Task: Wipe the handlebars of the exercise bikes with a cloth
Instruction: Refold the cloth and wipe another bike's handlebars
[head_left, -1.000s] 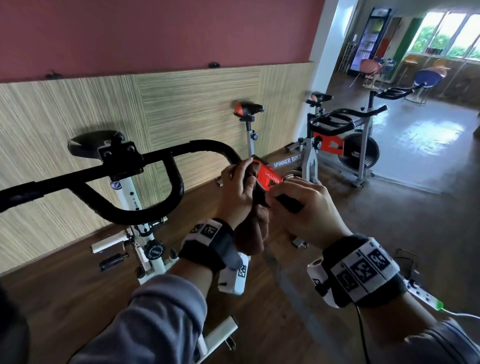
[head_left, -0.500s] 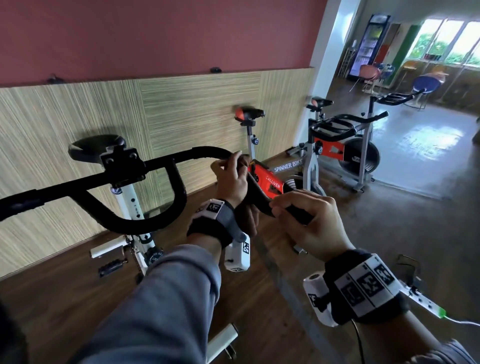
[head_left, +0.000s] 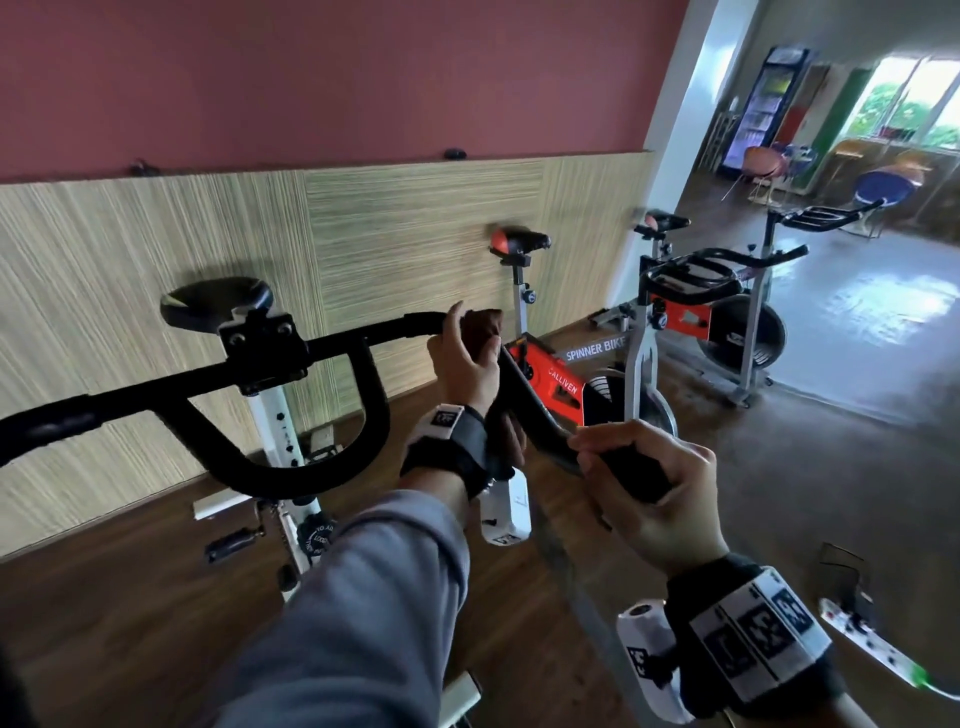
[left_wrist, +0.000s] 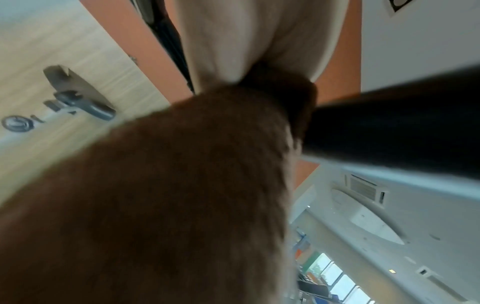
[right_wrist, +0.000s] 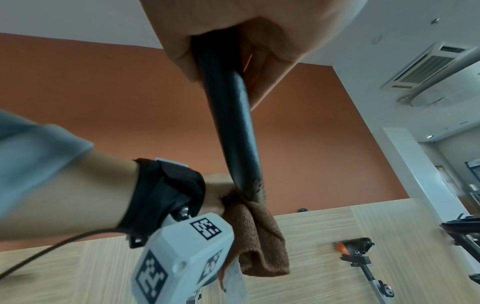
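handlebar (head_left: 535, 400) — left hand (head_left: 467, 364) wraps brown cloth (right_wrist: 259, 226) round it; right hand (head_left: 649, 499) clasps its end.

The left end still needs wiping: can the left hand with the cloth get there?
Probably yes: the left hand holds the cloth on the handlebar, and the bar leftward looks bare.

Black handlebar (head_left: 322, 364), brown cloth (right_wrist: 262, 232), red wall (head_left: 311, 78), orange-and-black saddle (head_left: 519, 241).

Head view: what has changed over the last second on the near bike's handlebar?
The left hand, gripping the brown cloth around the handlebar, has slid up the bar toward its bend, away from the right hand. The right hand still grips the bar's end.
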